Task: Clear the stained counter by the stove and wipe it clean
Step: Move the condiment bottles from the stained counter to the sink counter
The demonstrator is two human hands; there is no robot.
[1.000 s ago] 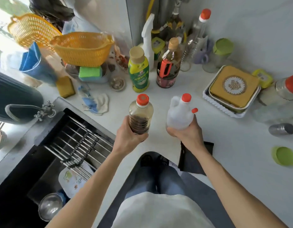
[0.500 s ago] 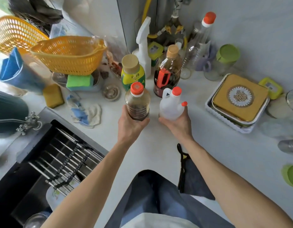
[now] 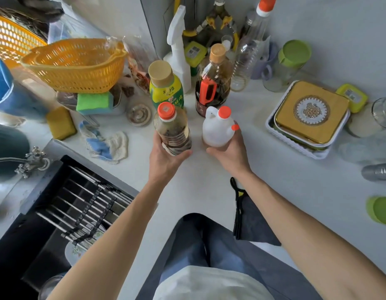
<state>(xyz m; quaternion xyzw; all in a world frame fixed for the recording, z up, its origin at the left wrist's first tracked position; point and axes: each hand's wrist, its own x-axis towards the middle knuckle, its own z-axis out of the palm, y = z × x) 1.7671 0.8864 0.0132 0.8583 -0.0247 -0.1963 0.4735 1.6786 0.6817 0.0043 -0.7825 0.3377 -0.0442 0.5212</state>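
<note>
Holding two bottles over the white counter (image 3: 209, 180), you have both hands busy. L hand (image 3: 166, 158): fingers curled round the lower body of a clear bottle w/ red cap (image 3: 172, 128), dark sediment visible inside, bottle upright. R hand (image 3: 230, 151): wrapped round the base of a white jug (image 3: 217, 128), orange cap up, small orange spout plug by your thumb side. Whether either base touches the counter: cannot tell.

Just behind: yellow-green label bottle (image 3: 166, 87), dark sauce bottle w/ red handle (image 3: 213, 83), white spray bottle (image 3: 179, 50). Further R: gold tin (image 3: 311, 111) in a white tray (image 3: 296, 144), green-lidded jar (image 3: 291, 59). L: orange basket (image 3: 75, 63), green sponge (image 3: 94, 102), yellow sponge (image 3: 60, 122), crumpled rag (image 3: 105, 144), black sink (image 3: 57, 202). Dark cloth (image 3: 252, 219) hangs at the counter edge near your R forearm.
</note>
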